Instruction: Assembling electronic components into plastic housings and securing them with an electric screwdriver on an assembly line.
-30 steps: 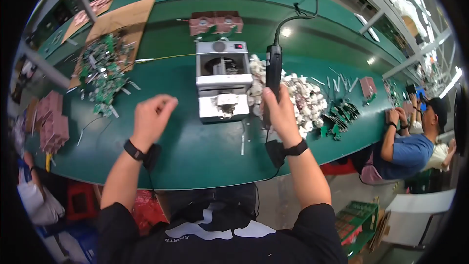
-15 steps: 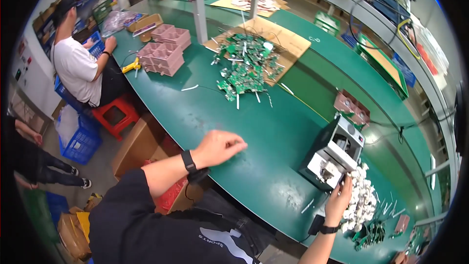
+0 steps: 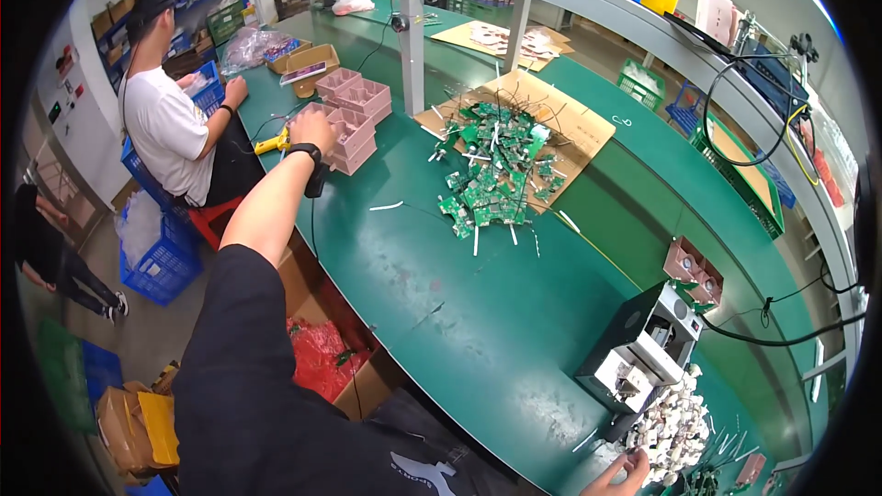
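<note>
My left hand (image 3: 312, 129) reaches far out to the left, over the near edge of the pink divided trays (image 3: 354, 142). Its fingers dip behind the tray wall and are hidden. My right hand (image 3: 620, 476) is at the lower edge of the view, beside a heap of small white parts (image 3: 675, 427). Its fingers are curled together against the heap; anything in them is too small to make out. Just beyond that heap stands a black and silver bench machine (image 3: 643, 349) with an opening in its front.
A pile of green circuit boards (image 3: 496, 165) with wires lies on cardboard (image 3: 574, 124). A yellow-handled tool (image 3: 272, 144) rests by the trays. Another pink tray (image 3: 694, 271) stands behind the machine. A co-worker (image 3: 170, 119) sits at the far left. A shelf post (image 3: 412, 37) rises from the table.
My left hand has swung from above the middle of the table out left to the pink trays. My right hand has dropped from the machine's front to the white heap. The view has shifted.
</note>
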Demonstrator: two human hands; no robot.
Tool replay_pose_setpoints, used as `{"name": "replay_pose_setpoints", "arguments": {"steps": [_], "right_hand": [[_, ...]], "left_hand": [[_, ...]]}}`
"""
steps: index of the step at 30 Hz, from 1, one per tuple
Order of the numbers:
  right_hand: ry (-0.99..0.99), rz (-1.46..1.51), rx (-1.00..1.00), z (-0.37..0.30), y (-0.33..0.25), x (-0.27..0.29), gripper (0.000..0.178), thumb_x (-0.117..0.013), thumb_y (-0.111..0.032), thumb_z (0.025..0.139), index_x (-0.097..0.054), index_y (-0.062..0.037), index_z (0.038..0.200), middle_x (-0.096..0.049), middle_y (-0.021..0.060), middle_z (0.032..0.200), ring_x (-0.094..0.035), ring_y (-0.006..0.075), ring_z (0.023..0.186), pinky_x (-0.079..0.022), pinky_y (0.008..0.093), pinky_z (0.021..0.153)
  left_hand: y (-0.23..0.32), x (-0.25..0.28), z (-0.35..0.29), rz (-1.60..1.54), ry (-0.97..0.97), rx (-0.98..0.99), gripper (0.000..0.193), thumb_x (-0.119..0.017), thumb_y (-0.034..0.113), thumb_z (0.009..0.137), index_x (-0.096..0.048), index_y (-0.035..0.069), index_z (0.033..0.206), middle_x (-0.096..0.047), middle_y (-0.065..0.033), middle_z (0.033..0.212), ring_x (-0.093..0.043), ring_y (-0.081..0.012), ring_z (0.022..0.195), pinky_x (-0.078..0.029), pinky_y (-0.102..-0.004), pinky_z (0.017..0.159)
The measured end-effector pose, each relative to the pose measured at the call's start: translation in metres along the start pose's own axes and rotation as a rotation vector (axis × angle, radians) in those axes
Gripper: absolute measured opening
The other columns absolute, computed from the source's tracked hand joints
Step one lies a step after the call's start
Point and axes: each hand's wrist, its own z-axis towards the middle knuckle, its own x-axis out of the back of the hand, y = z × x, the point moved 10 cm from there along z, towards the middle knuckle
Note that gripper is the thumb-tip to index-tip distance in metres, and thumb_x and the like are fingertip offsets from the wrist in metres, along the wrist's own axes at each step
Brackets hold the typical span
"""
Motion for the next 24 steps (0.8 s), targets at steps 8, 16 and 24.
{"name": "replay_pose_setpoints", "arguments": {"steps": [8, 16, 24], "right_hand": [[-0.011, -0.035, -0.074, -0.028, -0.008, 0.025, 0.022, -0.068, -0.007, 0.100, -0.068, 0.0050, 0.119, -0.071, 0.0214, 0.109, -0.072, 0.0340, 0.096, -0.058, 0.0409, 0.086], [0.010, -0.039, -0.083, -0.032, -0.011, 0.027, 0.021, -0.069, -0.003, 0.099, -0.069, 0.0056, 0.117, -0.071, 0.0217, 0.108, -0.072, 0.0353, 0.097, -0.057, 0.0421, 0.088], [0.044, 0.026, -0.011, -0.027, -0.025, 0.038, 0.019, -0.070, -0.003, 0.098, -0.069, 0.0059, 0.114, -0.072, 0.0221, 0.106, -0.071, 0.0359, 0.094, -0.057, 0.0422, 0.087]], "left_hand": [[-0.027, -0.030, 0.028, -0.013, -0.225, 0.175, 0.033, -0.065, 0.034, 0.093, -0.077, 0.008, 0.111, -0.077, -0.0164, 0.117, -0.074, -0.0338, 0.110, -0.053, -0.0511, 0.099], [-0.051, -0.041, 0.024, -0.183, -0.128, 0.175, 0.032, -0.074, 0.036, 0.089, -0.079, 0.009, 0.107, -0.078, -0.0176, 0.103, -0.075, -0.0342, 0.103, -0.057, -0.0477, 0.093], [-0.009, 0.063, -0.023, -0.592, 0.131, -0.018, 0.017, -0.078, 0.019, 0.086, -0.078, 0.009, 0.100, -0.079, -0.0124, 0.092, -0.076, -0.0290, 0.089, -0.056, -0.0416, 0.086]]}}
